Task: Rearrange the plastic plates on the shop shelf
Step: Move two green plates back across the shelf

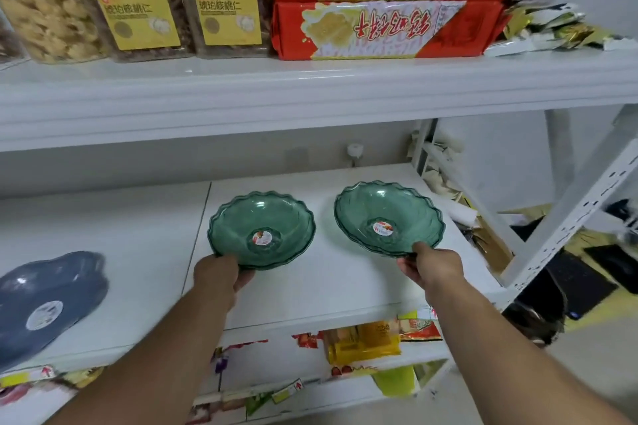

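Two see-through green scalloped plates sit on the white middle shelf. My left hand grips the near rim of the left green plate, thumb on top and fingers under. My right hand pinches the near rim of the right green plate, which looks like a stack of two or three and tilts up toward me. Each plate has a small round sticker in its middle. A grey-blue flower-shaped plate lies at the shelf's left end, apart from both hands.
The shelf above carries clear snack jars and red biscuit packs. Snack packets fill the shelf below. A white perforated upright and loose packaging stand to the right.
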`<action>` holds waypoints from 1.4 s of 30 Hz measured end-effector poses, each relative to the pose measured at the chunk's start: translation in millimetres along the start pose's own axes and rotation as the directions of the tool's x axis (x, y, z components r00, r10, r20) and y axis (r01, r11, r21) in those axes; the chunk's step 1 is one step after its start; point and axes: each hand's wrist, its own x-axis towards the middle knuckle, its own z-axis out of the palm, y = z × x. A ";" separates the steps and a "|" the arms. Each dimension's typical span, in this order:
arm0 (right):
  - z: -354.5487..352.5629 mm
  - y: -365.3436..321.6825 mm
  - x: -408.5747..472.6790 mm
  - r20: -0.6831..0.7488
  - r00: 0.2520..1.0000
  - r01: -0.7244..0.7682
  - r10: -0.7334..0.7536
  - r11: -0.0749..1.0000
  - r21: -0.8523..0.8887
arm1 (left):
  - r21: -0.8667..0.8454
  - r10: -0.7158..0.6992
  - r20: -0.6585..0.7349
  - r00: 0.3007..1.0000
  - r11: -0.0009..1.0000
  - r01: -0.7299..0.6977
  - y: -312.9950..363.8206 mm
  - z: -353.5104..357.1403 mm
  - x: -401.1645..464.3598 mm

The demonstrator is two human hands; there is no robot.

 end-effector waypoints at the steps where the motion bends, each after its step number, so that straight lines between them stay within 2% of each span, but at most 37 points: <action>1: 2.3 -2.1 6.4 0.003 1.000 0.000 0.000 1.000 -0.002 | -0.009 0.007 0.002 1.000 1.000 -0.007 0.2 4.4 3.6; 8: 26.4 -9.8 50.7 0.001 1.000 0.010 -0.010 1.000 -0.012 | -0.030 0.063 0.031 0.998 0.998 -0.062 3.0 33.5 44.6; 26: 75.5 -20.7 144.5 0.037 0.999 0.009 -0.007 0.998 -0.056 | -0.079 0.093 0.043 0.995 0.993 -0.089 6.3 83.4 108.7; 42: 91.0 -14.5 165.5 0.082 0.996 -0.040 0.043 0.999 -0.034 | -0.154 0.086 0.103 0.991 0.986 -0.070 13.7 101.8 125.8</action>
